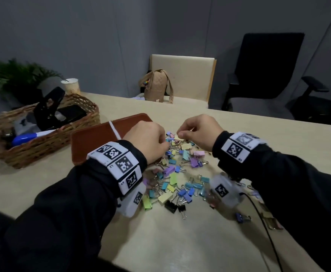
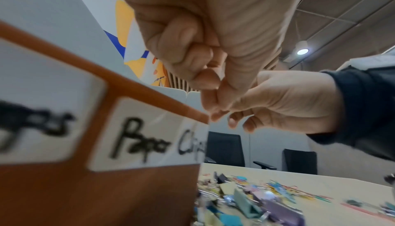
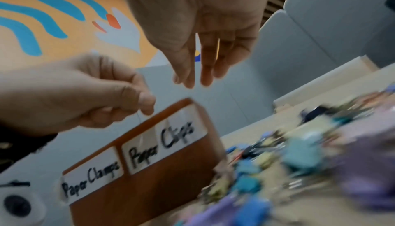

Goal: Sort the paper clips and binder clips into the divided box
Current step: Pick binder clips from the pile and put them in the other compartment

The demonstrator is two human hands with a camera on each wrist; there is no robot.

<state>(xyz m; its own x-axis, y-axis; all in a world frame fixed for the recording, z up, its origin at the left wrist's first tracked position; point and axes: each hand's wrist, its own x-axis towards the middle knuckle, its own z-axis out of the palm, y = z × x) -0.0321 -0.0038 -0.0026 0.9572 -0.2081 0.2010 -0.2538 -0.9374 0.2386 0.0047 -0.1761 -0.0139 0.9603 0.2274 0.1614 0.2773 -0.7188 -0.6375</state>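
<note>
A brown divided box (image 1: pixel 94 140) stands left of centre on the table; its front labels read "Paper Clamps" and "Paper Clips" (image 3: pixel 149 187). A pile of pastel binder clips (image 1: pixel 176 173) lies to its right. My left hand (image 1: pixel 151 140) hovers beside the box's right end with its fingers curled. In the right wrist view the left hand (image 3: pixel 96 97) pinches a thin wire paper clip (image 3: pixel 139 118) that hangs below its fingertips. My right hand (image 1: pixel 196 132) hovers close to the right, fingertips near the left hand's. In its own view the right hand (image 3: pixel 192 75) has fairly straight fingers with nothing visible between them.
A wicker basket (image 1: pixel 42 132) with a black clamp and a marker sits at the left. Behind it are a paper cup (image 1: pixel 71 86) and a plant. A tan bag (image 1: pixel 156 87) and chairs stand past the far edge. A black cable (image 1: pixel 263 222) runs under my right forearm.
</note>
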